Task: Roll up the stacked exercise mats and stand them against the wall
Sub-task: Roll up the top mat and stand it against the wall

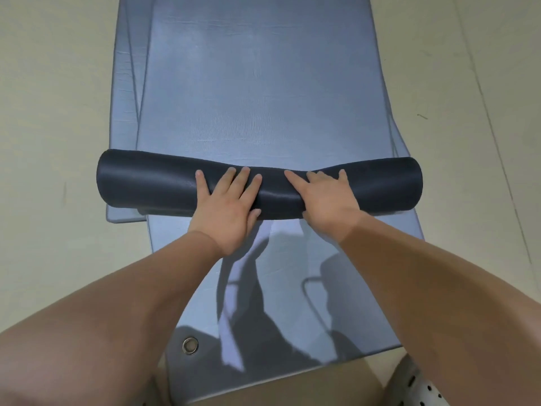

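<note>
Several blue-grey exercise mats (263, 83) lie stacked flat on the floor, stretching away from me. The top mat is partly rolled into a dark roll (146, 183) lying crosswise on the stack, its middle pressed down. My left hand (228, 206) lies on the roll left of centre, fingers spread and straight, thumb under the near side. My right hand (325, 197) presses on the roll right of centre, fingers straight and pointing forward.
A lower mat (292, 288) extends toward me with a metal eyelet (190, 345) at its near left corner. Pale tiled floor (52, 112) surrounds the stack on both sides. A perforated light shoe (421, 385) shows at the bottom right.
</note>
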`<move>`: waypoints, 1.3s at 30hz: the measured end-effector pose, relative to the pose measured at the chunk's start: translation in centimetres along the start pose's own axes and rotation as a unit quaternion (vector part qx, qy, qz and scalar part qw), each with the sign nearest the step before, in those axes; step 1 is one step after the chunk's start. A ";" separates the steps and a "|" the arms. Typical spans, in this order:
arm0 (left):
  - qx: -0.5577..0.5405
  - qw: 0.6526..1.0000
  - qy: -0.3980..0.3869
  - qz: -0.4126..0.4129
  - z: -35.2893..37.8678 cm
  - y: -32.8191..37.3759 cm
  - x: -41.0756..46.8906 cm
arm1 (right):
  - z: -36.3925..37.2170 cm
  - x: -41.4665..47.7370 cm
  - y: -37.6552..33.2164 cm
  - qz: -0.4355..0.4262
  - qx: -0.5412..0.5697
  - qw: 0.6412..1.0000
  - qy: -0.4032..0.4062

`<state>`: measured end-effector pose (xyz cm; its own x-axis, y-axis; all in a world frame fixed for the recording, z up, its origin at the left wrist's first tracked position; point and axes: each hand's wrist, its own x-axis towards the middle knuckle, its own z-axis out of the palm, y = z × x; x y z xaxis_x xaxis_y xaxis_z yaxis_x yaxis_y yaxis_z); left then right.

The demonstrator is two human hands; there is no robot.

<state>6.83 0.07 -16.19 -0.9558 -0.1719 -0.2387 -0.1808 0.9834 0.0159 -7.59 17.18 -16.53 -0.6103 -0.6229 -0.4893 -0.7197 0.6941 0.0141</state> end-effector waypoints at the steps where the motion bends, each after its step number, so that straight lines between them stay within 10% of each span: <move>1: 0.017 1.000 0.019 0.014 0.2 0.1 -0.7 | -0.3 -0.2 0.4 -0.007 0.017 1.000 0.001; 15: 0.050 0.997 -0.057 -0.029 1.1 2.4 -2.2 | -5.1 0.0 1.5 -0.092 0.109 0.974 -0.175; 21: 0.026 0.996 -0.075 -0.029 0.2 1.2 1.8 | -3.9 -1.1 1.6 -0.040 0.111 0.990 -0.073; 26: -0.011 0.997 -0.081 -0.015 -1.5 -0.3 5.2 | 2.1 -4.7 -2.6 0.000 0.037 0.985 0.167; 39: -0.021 0.997 0.034 -0.067 -3.8 -0.2 9.2 | 1.9 1.3 -1.6 0.055 0.055 0.988 0.130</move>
<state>-2.77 -1.95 -14.71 -0.9357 -0.3059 -0.1756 -0.3155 0.9485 0.0291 -6.60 15.93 -18.80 -0.7578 -0.6031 -0.2491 -0.6123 0.7892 -0.0477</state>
